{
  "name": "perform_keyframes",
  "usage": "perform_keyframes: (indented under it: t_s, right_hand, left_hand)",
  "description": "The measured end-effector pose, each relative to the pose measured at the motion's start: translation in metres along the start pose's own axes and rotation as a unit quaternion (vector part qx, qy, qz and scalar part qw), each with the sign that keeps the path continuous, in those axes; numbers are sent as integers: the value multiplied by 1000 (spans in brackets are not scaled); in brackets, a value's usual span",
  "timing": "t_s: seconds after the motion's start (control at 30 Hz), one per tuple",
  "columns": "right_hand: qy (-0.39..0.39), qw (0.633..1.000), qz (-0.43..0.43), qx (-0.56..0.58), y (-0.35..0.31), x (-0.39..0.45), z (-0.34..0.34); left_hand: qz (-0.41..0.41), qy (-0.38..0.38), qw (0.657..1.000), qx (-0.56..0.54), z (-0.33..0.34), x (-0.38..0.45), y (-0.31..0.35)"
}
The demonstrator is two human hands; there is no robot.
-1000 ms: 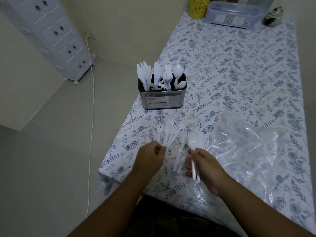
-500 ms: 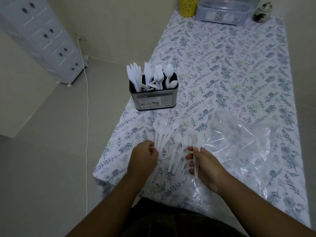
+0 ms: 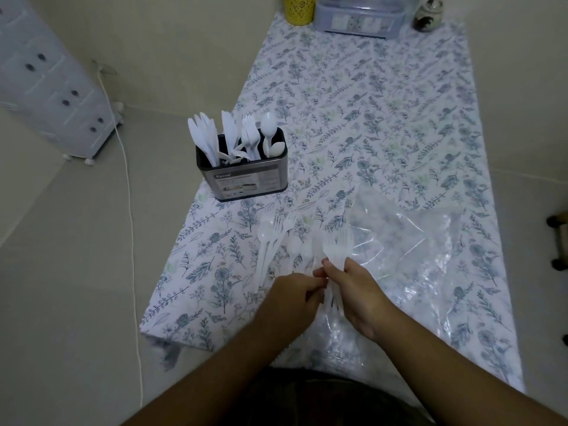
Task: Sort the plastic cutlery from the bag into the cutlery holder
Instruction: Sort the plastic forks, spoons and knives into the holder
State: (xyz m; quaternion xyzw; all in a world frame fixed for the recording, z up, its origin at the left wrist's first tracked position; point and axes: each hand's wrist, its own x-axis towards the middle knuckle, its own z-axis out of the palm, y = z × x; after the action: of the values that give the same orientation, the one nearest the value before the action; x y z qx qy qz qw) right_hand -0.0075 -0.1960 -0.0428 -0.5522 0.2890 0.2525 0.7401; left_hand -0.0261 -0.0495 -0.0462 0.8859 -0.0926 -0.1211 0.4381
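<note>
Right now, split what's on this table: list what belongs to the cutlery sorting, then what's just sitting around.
Part of the job:
cutlery holder
forks held in the right hand
left hand, fingers at the handles
loose cutlery on the cloth
plastic bag

Just lying about:
yellow cup
lidded container
small jar

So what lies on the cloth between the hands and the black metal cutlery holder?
In the head view, loose white plastic forks and spoons lie between the hands and the black metal cutlery holder.
</note>
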Motion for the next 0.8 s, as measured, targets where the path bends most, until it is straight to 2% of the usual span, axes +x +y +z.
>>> perform_keyframes:
  t_s: [0.07, 0.13, 0.2, 0.3, 0.37, 0.43, 0.57, 0.7, 0.8]
  right_hand:
    - [15, 1000, -13, -15, 3, -3, -7]
    - [31, 996, -26, -76, 3, -6, -12]
    - [39, 990, -39, -130, 3, -10, -17]
    - [27, 992, -30, -121, 4, -15, -20]
    - [12, 994, -20, -105, 4, -19, -21]
    - [1, 992, -21, -120, 6, -22, -23]
    - [39, 987, -2, -158, 15, -16, -37]
    - [57, 992, 30, -108, 22, -9, -54]
    - [63, 987, 25, -143, 30, -7, -66]
  left_hand:
    - [-22, 10, 999, -32, 4, 1, 2]
    - [-47, 37, 997, -43, 9, 4, 7]
    - [-105, 56, 990, -70, 15, 10, 10]
    - [-206, 61, 962, -168, 16, 23, 12]
    - [-212, 49, 958, -188, 15, 33, 13]
    - [-167, 25, 973, -154, 14, 39, 15]
    - [-96, 41, 994, 25, 17, 36, 6]
    - [-122, -11, 984, 131, 24, 24, -16]
    - [-128, 17, 983, 129, 24, 21, -22]
